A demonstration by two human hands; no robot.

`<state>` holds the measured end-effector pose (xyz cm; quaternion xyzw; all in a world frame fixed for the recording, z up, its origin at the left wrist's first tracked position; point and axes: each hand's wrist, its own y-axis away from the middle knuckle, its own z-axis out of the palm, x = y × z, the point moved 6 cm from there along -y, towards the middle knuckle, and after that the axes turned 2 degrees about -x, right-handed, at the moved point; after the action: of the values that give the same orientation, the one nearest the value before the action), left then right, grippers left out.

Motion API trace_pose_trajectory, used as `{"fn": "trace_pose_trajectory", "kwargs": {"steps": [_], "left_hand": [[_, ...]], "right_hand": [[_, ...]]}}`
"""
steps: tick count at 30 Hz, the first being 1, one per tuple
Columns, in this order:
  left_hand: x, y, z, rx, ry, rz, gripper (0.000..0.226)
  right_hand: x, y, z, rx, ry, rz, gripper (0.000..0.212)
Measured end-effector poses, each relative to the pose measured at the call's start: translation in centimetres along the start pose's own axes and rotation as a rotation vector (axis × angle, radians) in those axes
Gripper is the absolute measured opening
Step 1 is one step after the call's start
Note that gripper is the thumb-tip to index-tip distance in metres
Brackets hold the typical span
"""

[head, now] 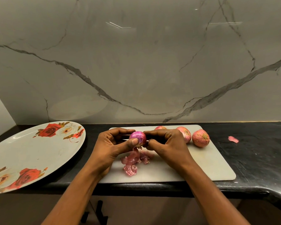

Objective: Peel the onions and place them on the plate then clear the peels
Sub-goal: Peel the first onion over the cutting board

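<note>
A large flowered plate (44, 153) was set at the left end of the black counter (258, 159), tilted over its front edge, with nothing lying on it. Just to its right a pale cutting board (201, 163) was laid flat on the counter. Above the board's left part a purple onion (137, 137), shiny and mostly bare of skin, was held up between both hands. It was gripped by the left hand (110, 146), whose fingers were curled over its top while the thumb was pressed near the root end. Beneath it a small heap of pink peels (135, 161) was scattered on the board. The onion's right side was pinched by the right hand (167, 143), its fingertips closed together at the root, so the two hands were brought nearly together. Behind and right of that hand, three onions (201, 138) with their skins on were lined along the board's far edge. Further right, a loose peel (233, 139) was left on the counter. A veined marble wall (136, 62) was seen behind.
</note>
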<state>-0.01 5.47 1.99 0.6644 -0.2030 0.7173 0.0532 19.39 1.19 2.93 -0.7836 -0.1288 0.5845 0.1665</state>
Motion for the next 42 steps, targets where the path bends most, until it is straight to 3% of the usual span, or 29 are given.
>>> {"fn": "trace_pose_trajectory", "kwargs": {"steps": [3,5,10,22,31,33,37,42], "left_hand": [[0.0,0.0,0.0,0.009,-0.004,0.0,0.042],[-0.1,-0.1,-0.1,0.014,-0.009,-0.002,0.042],[-0.2,-0.2,-0.1,0.009,-0.002,-0.006,0.041],[-0.4,0.0,0.4,-0.016,-0.074,-0.007,0.037],[-0.2,-0.2,0.0,0.011,-0.018,-0.01,0.042],[-0.2,-0.1,-0.1,0.019,-0.016,-0.01,0.042],[0.0,0.0,0.0,0.029,-0.028,-0.002,0.044],[-0.1,-0.1,-0.1,0.041,-0.061,-0.003,0.044]], "right_hand": [[0.1,0.0,0.2,-0.022,-0.029,0.008,0.025],[-0.1,0.1,0.2,-0.021,-0.019,0.009,0.035],[-0.4,0.2,0.1,-0.031,-0.04,-0.012,0.031],[-0.2,-0.1,0.1,0.071,0.327,-0.108,0.029],[1.2,-0.2,-0.5,0.135,-0.011,0.044,0.018],[1.1,-0.2,-0.4,0.118,0.016,0.022,0.011],[0.3,-0.1,-0.2,0.081,0.135,-0.054,0.022],[0.7,-0.2,-0.3,0.065,0.144,-0.062,0.012]]}}
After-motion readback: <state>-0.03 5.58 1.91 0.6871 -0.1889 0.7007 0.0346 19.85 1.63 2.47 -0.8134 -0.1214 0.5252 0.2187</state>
